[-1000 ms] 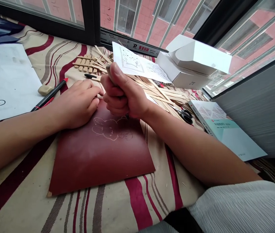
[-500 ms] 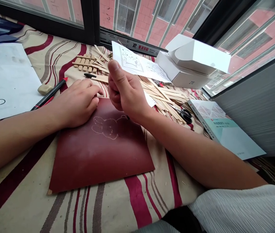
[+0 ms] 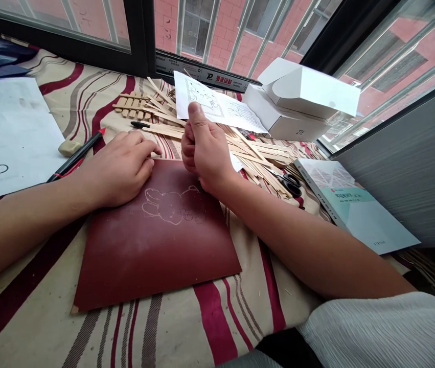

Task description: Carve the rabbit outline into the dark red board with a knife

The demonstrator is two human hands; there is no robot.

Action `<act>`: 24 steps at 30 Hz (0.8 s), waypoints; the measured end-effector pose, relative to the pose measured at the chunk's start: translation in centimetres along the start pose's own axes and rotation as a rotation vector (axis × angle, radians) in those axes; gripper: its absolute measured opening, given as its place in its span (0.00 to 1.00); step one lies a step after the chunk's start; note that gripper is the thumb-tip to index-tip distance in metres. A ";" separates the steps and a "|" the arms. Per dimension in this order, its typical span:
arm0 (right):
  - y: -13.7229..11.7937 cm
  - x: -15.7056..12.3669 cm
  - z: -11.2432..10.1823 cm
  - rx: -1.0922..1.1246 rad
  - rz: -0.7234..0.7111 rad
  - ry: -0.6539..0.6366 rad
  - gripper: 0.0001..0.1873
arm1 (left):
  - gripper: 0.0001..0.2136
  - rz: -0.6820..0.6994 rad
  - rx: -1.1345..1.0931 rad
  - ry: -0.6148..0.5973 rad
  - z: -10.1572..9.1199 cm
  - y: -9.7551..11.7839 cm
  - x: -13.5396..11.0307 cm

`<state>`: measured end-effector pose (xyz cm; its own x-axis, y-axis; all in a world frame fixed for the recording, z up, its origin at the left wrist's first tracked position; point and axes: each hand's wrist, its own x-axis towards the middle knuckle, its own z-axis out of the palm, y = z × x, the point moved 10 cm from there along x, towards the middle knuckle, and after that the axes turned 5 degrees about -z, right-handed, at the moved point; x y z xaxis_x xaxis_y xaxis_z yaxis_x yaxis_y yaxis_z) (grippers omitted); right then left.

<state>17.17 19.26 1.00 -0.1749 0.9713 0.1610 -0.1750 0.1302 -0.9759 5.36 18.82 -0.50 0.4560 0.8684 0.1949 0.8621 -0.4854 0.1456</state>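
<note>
A dark red, flat, smooth-faced board [image 3: 156, 250], roughly four-sided, lies on a beige cloth with maroon and grey stripes [image 3: 29, 327]; a pale rabbit-like outline [image 3: 165, 207] marks its far half. The left hand [image 3: 125, 166] rests palm down on the board's far left part, fingers side by side and slightly bent, not spread. The right hand [image 3: 209, 151] stands over the board's far right corner, so that the board extends below and toward the wearer from it. Its fingers are curled and its thumb points upward; whether they are pressed together or around an object cannot be told, nor whether the hand touches the board. Left of the board lie a white paper sheet with a black line drawing [image 3: 14, 117], a beige rounded lump [image 3: 70, 148] and a slim black pen with a red tip [image 3: 77, 155]. Beyond the board are a loose heap of pale wooden strips [image 3: 263, 158], a white printed paper [image 3: 236, 110] and a white cardboard box [image 3: 301, 102]. Right of the board are black-handled scissors [image 3: 291, 185] and a white-and-green paperback book [image 3: 359, 204].
</note>
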 end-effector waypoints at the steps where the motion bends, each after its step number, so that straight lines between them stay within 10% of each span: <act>1: -0.4 -0.3 0.1 0.060 -0.032 0.002 0.36 | 0.22 0.000 0.000 -0.005 0.0 0.0 0.0; 10: -1.7 -2.0 3.5 0.353 0.031 -0.446 0.34 | 0.23 0.007 0.003 -0.021 -0.1 0.2 -0.2; 24: -2.7 -1.0 3.0 0.223 -0.156 -0.244 0.35 | 0.18 0.084 -0.030 0.055 -0.1 0.0 -0.4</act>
<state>14.94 17.34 3.91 -0.3510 0.8637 0.3616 -0.4199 0.2000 -0.8853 5.16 18.40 -0.47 0.5132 0.8177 0.2607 0.8138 -0.5601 0.1549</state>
